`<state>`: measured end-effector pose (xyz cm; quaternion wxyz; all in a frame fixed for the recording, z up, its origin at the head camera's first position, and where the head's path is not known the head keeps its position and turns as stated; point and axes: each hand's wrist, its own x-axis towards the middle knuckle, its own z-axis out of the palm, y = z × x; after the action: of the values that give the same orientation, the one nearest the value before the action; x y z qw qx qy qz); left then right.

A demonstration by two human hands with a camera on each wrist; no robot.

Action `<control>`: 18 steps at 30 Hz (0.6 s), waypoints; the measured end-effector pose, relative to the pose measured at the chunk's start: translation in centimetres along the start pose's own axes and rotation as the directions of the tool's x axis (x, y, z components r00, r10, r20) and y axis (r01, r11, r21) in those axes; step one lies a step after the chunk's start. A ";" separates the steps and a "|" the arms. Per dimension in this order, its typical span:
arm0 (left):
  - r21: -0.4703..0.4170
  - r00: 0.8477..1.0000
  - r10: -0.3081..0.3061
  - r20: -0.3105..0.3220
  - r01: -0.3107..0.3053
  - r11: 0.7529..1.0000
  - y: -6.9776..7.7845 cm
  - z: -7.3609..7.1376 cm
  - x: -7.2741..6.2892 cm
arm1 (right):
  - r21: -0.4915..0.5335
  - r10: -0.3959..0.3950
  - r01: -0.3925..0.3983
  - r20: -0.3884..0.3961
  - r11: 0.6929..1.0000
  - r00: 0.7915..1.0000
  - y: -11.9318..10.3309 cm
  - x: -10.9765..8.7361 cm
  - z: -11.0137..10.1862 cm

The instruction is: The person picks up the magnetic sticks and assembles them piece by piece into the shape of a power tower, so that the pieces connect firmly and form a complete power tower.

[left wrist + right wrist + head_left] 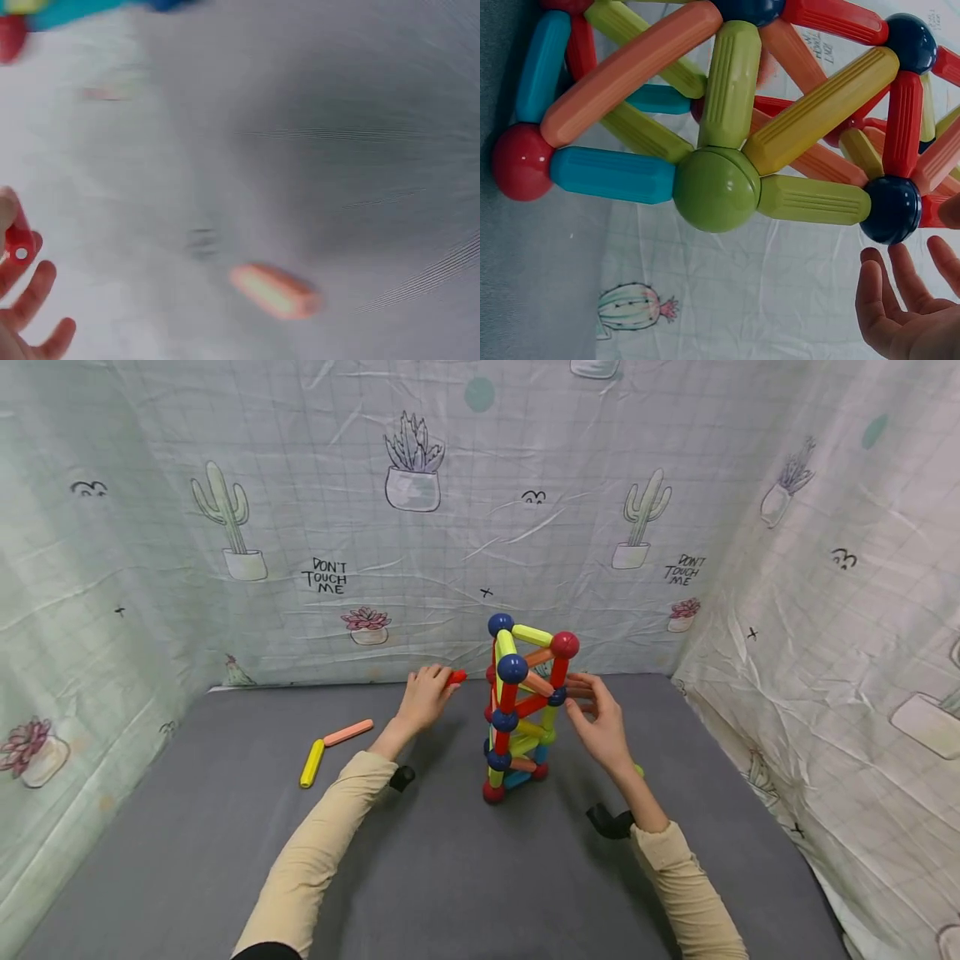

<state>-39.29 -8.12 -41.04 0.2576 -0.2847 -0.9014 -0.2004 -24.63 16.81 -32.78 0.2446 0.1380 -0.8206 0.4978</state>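
Note:
A tower of magnetic sticks and balls [507, 695] stands upright at the middle of the table. In the head view my left hand [426, 695] is left of it and pinches a red magnetic stick [457, 677]. The left wrist view shows the pale round end of that red stick [21, 244] between thumb and fingers. My right hand [602, 727] is at the tower's right side, fingers loosely bent beside a dark blue ball [891, 210]. Whether its fingertips touch that ball I cannot tell. A green ball [716, 189] sits lower on the same side.
On the left of the grey table [480, 885] lie a yellow stick [312, 764] and an orange stick [348, 732], end to end. A yellow-green piece [639, 770] shows partly behind my right wrist. A printed curtain [450, 543] hangs behind the table and along its sides.

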 end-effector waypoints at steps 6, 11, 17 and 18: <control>-0.227 0.953 0.027 -0.303 -0.100 0.969 4.5 -6.8 2.0 | 0.051 0.025 -0.025 0.013 0.998 1.000 -0.2 0.4 0.0; -0.310 0.890 0.147 -0.431 -0.299 0.902 9.3 -11.0 3.1 | 0.054 0.027 -0.027 0.015 0.998 1.000 -0.3 0.5 0.0; -0.260 0.836 0.287 -0.468 -0.440 0.859 13.7 -13.4 4.1 | 0.051 0.000 -0.001 0.013 0.999 1.000 -0.5 0.4 0.1; -0.243 0.836 0.302 -0.458 -0.445 0.862 14.2 -13.5 4.2 | 0.051 -0.004 0.004 0.014 0.999 1.000 -0.6 0.4 0.1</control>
<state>-28.77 -2.49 -24.99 0.4200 -0.4497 -0.7053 -0.3520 -24.76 16.48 -32.17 0.2362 0.1494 -0.8089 0.5173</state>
